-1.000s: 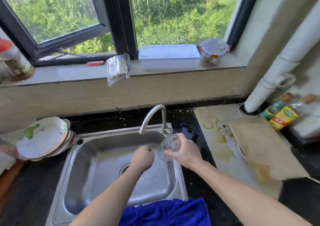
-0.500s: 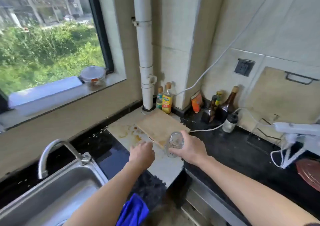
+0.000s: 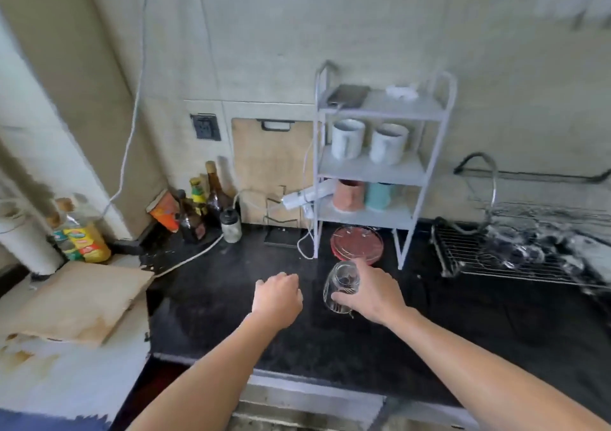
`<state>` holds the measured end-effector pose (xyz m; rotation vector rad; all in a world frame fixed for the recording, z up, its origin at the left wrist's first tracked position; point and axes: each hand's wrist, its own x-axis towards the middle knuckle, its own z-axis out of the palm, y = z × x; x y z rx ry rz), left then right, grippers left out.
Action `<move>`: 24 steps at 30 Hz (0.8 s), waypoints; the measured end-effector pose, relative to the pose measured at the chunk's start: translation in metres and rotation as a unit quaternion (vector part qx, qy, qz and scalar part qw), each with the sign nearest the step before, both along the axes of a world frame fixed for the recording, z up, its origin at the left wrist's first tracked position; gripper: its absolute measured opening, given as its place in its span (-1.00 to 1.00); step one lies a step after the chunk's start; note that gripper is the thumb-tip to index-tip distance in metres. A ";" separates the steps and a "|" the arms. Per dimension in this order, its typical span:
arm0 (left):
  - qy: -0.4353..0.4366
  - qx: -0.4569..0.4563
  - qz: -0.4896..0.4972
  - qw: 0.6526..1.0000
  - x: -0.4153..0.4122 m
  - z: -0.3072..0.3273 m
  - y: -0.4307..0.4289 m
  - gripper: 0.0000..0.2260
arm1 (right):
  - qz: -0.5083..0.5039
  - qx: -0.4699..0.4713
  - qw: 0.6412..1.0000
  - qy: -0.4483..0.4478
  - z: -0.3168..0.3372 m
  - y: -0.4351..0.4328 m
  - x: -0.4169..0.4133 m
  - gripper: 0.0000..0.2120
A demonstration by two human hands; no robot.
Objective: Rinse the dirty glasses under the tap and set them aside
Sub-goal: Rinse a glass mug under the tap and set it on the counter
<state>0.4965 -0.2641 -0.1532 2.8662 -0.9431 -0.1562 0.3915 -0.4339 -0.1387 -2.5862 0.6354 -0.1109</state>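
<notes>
My right hand (image 3: 372,293) grips a clear drinking glass (image 3: 340,285), tilted, above the black counter (image 3: 231,301) in front of the white shelf rack. My left hand (image 3: 277,295) hovers beside it on the left with fingers loosely curled and nothing in it. At the far right stands a wire drying rack (image 3: 515,255) with several clear glass items on it, blurred. The sink and tap are out of view.
A white shelf rack (image 3: 380,166) holds mugs and cups, with a red lid (image 3: 357,244) lying under it. Sauce bottles (image 3: 201,206), a power strip and cables crowd the back left corner. A wooden board (image 3: 79,301) and oil bottles (image 3: 81,235) sit at left.
The view has swung right, from the sink past the window corner to the counter with the shelf and drying rack. My right hand carried the glass along; my left hand stayed beside it.
</notes>
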 end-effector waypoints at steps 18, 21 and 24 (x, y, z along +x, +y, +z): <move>0.047 -0.109 -0.276 0.954 -0.035 0.018 -0.335 -0.76 | -0.326 0.026 0.945 0.030 -0.029 -0.248 -0.127 -0.43; 0.062 -0.138 -0.269 0.951 -0.030 0.028 -0.372 -0.75 | -0.351 0.024 0.936 0.010 -0.032 -0.277 -0.128 -0.41; 0.086 -0.180 -0.257 0.946 -0.027 0.037 -0.401 -0.73 | -0.346 0.018 0.938 0.009 -0.036 -0.306 -0.121 -0.33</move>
